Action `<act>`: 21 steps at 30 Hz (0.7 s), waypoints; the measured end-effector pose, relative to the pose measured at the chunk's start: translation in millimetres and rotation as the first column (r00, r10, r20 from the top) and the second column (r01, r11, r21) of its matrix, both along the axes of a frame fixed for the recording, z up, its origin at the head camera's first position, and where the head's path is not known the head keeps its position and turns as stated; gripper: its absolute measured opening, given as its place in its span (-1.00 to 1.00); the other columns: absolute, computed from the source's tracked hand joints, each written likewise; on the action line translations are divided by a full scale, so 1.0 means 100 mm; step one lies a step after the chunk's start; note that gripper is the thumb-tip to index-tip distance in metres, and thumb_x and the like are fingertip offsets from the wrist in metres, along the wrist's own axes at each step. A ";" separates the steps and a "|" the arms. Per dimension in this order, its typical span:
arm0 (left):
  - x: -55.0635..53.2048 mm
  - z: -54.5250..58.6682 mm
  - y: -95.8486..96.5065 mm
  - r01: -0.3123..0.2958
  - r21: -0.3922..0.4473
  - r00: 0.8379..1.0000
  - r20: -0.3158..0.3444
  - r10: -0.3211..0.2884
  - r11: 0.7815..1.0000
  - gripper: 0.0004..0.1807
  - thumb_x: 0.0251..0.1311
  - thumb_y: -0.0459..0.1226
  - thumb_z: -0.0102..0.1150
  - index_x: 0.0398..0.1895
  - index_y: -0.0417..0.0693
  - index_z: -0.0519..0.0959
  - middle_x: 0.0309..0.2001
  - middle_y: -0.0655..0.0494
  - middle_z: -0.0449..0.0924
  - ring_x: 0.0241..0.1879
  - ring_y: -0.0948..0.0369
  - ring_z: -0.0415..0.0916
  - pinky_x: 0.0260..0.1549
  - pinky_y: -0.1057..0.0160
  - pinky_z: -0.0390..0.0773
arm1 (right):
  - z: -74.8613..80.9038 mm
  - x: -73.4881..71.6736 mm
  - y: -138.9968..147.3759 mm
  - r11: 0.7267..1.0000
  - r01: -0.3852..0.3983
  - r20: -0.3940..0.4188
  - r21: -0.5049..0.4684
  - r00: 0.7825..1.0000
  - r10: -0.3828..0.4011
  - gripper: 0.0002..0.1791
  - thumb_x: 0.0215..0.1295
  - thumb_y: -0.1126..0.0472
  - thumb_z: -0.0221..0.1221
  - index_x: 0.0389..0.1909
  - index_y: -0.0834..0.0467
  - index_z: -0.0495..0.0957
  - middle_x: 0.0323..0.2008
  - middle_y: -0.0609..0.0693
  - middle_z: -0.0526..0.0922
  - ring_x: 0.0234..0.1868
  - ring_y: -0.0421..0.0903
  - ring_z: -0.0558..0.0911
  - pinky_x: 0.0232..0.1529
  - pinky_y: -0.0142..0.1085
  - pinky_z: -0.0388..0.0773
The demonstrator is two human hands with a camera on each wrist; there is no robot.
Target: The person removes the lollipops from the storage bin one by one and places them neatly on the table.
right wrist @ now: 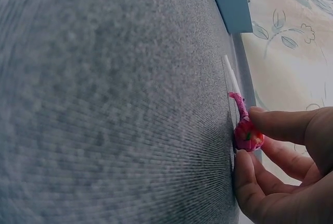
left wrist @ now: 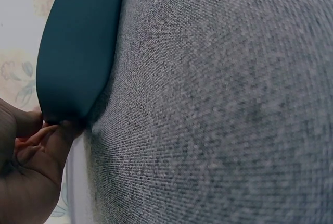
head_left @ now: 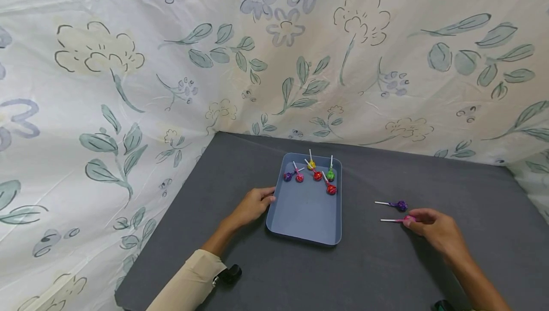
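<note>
A blue-grey tray [head_left: 306, 211] lies on the table, with several wrapped lollipops at its far end. My left hand [head_left: 254, 205] grips the tray's left rim; the left wrist view shows thumb and fingers pinching the tray wall [left wrist: 78, 52]. To the right of the tray, my right hand [head_left: 433, 229] pinches the head of a pink lollipop [right wrist: 248, 134] between thumb and fingers, low at the table surface. The white stick of that lollipop points left, towards the tray. Just beyond it lies a purple lollipop [head_left: 401, 205], apart from the hand.
Inside the tray are a yellow lollipop [head_left: 311, 164], a green lollipop [head_left: 330, 175], a red lollipop [head_left: 331, 189] and others in purple, pink and red. Dark grey cloth [head_left: 369, 268] covers the table. Floral curtains [head_left: 274, 77] hang behind and at the sides.
</note>
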State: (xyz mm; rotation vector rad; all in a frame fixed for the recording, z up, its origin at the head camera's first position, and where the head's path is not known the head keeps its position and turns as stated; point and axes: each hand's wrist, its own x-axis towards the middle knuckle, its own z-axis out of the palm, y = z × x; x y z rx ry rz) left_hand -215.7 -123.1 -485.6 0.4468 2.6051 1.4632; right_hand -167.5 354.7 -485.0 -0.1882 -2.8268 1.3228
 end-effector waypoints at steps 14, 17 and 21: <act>0.00 -0.01 -0.02 0.015 0.010 1.000 0.005 -0.016 1.000 -0.56 0.59 -0.39 0.06 0.41 -0.47 0.46 0.36 -0.32 0.54 0.38 -0.14 0.51 0.35 -0.15 0.51 | -0.01 0.02 -0.02 1.000 0.029 -0.010 0.002 1.000 -0.029 -0.44 0.39 0.04 0.43 0.17 0.41 0.63 -0.19 -0.03 0.82 -0.36 -0.45 0.61 -0.35 -0.44 0.60; 0.00 -0.02 -0.03 0.018 0.010 1.000 0.005 -0.018 1.000 -0.56 0.59 -0.40 0.05 0.41 -0.47 0.46 0.36 -0.32 0.55 0.38 -0.14 0.51 0.35 -0.15 0.51 | 0.03 0.03 -0.04 0.997 0.055 -0.016 0.051 0.998 -0.054 -0.42 0.37 -0.03 0.45 0.17 0.35 0.65 -0.13 0.05 0.82 -0.34 -0.51 0.54 -0.35 -0.46 0.50; 0.00 -0.02 -0.03 0.019 0.011 1.000 0.001 -0.019 1.000 -0.56 0.59 -0.41 0.05 0.41 -0.47 0.46 0.35 -0.32 0.55 0.38 -0.14 0.51 0.35 -0.16 0.51 | 0.09 0.03 -0.11 0.996 0.074 -0.009 0.047 0.997 -0.074 -0.37 0.35 -0.07 0.45 0.20 0.33 0.64 -0.07 0.11 0.81 -0.34 -0.51 0.55 -0.35 -0.45 0.51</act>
